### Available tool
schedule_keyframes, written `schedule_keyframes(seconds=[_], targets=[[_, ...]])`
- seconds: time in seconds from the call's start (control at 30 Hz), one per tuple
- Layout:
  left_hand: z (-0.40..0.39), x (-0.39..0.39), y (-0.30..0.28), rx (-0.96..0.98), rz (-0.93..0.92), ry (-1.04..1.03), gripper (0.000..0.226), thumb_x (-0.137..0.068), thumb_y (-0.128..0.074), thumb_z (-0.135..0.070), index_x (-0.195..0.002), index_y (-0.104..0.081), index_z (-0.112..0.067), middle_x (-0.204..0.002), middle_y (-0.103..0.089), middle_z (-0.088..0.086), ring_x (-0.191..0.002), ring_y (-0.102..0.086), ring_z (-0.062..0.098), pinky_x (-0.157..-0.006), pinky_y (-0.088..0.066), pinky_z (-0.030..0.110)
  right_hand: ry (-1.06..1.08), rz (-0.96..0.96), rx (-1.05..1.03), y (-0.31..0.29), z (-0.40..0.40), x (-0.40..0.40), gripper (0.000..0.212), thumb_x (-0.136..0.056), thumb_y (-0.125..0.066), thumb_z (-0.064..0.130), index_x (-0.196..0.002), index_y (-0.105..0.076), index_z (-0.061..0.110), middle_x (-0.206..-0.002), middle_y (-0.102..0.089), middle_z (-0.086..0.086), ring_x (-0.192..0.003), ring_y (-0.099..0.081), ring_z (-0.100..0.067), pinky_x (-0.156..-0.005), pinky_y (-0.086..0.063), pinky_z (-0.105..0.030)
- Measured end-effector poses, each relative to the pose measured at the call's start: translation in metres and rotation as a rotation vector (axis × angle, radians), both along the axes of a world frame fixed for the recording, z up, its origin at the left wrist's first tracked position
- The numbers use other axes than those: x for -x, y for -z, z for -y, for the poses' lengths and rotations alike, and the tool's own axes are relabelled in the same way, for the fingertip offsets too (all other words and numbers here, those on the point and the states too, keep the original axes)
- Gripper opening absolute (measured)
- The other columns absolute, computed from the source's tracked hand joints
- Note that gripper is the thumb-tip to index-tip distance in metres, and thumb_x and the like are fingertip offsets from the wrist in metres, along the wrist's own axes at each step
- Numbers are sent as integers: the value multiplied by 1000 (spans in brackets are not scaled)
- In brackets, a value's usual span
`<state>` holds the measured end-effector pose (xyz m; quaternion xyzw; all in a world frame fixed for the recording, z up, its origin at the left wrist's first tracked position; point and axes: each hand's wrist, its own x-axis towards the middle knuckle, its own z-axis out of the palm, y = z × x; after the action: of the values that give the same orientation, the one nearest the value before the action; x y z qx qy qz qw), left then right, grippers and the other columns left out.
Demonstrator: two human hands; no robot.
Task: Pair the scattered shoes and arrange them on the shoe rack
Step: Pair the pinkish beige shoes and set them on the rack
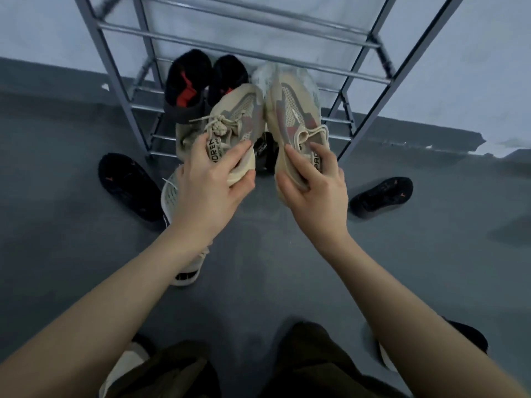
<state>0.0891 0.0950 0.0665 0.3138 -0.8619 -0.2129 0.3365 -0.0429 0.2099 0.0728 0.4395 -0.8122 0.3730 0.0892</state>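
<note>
My left hand (211,182) grips the heel of one beige knit sneaker (238,116). My right hand (313,185) grips the heel of its matching beige sneaker (293,110). Both sneakers are held side by side, toes pointing at the metal shoe rack (258,57). A pair of black shoes with red lining (201,81) stands on the rack's lower bars, just behind the left sneaker. A white mesh sneaker (169,196) lies on the floor, partly hidden under my left wrist.
One black slipper (129,186) lies on the grey floor at the left, its match (382,196) at the right. A dark shoe (265,152) sits below the held sneakers, mostly hidden. My knees and feet fill the bottom edge. A pale wall stands behind the rack.
</note>
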Motion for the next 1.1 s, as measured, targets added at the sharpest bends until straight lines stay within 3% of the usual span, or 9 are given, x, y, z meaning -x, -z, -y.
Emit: schedule_keyframes(seconds=[0.43,0.57,0.83,1.1], targets=[[72,-12,-109,99,-108,-120,50,-81,-48,-50,-124,-58,-28,-132,-44,20,-115,-49,38,-91,-42,56,-67,-49,154,-106,93,-8,44,-81,-52,51,-120,-61,34,-127,-53,-7,-107,-51,-37,-84,-47,-51],[121,5,-105,42,-41,-151,56,-76,-42,-56,-125,-57,-31,-134,-42,18,-117,-46,39,-95,-38,56,-76,72,110,-98,143,6,41,-83,-57,47,-122,-60,35,-131,-50,-6,-110,-49,-35,-90,-44,-51],[214,51,-91,51,14,-199,47,-81,-53,-46,-124,-57,-30,-136,-39,22,-112,-47,45,-93,-37,58,-85,43,109,-76,236,44,48,-79,-47,57,-121,-60,36,-131,-48,-2,-111,-49,-33,-88,-44,-52],[254,75,-73,23,67,-151,45,-81,-61,-41,-124,-58,-29,-139,-37,20,-113,-46,46,-96,-33,55,-16,69,23,-62,280,68,41,-82,-57,51,-120,-61,35,-132,-48,-1,-113,-45,-35,-91,-41,-53]])
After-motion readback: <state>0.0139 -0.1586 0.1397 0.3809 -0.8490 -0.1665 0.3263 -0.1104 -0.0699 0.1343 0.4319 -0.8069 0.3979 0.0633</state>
